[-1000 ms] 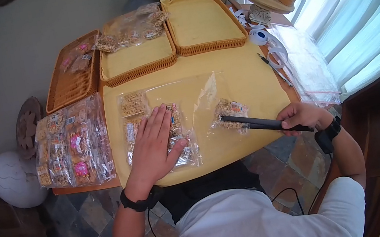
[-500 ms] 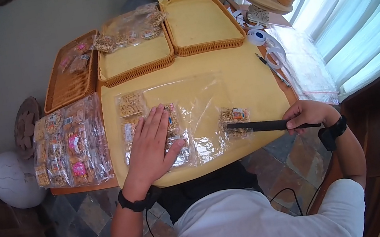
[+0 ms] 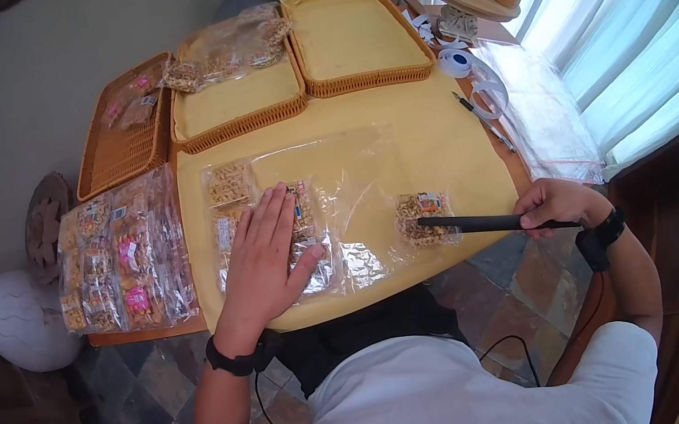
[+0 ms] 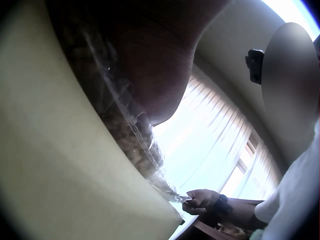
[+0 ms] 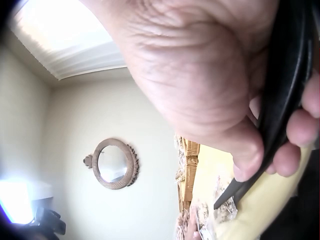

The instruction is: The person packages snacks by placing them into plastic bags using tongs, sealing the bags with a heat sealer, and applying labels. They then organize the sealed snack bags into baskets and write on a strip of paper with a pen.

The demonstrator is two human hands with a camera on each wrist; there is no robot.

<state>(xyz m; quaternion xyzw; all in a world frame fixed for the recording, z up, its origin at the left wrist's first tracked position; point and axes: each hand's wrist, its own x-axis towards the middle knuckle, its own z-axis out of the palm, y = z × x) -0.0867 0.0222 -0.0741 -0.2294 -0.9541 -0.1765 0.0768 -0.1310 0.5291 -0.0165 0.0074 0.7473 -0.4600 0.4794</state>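
My left hand [image 3: 265,251] rests with straight fingers on a large clear plastic bag [image 3: 354,209] that holds several small packs of crunchy snack pieces [image 3: 229,185]. The palm hides part of those packs. In my right hand [image 3: 552,205] I grip a pair of long black tongs [image 3: 485,223], and in the right wrist view thumb and fingers close round the tongs [image 5: 280,115]. The tong tips lie over a single snack pack [image 3: 420,209] at the right end of the bag; I cannot tell whether they pinch it.
At the left edge lie filled bags [image 3: 123,248]. Along the back stand a wicker tray [image 3: 120,163] with a few packs, a lined tray [image 3: 244,125] with a bag on it, and another lined tray [image 3: 371,78]. A tape roll [image 3: 455,62], pens [image 3: 486,123] and clear bags [image 3: 546,114] lie right.
My right hand and the tongs have shifted slightly right, and the single pack has moved a little right too. The bag's lifted right edge has flattened. My left hand stays on the bag.
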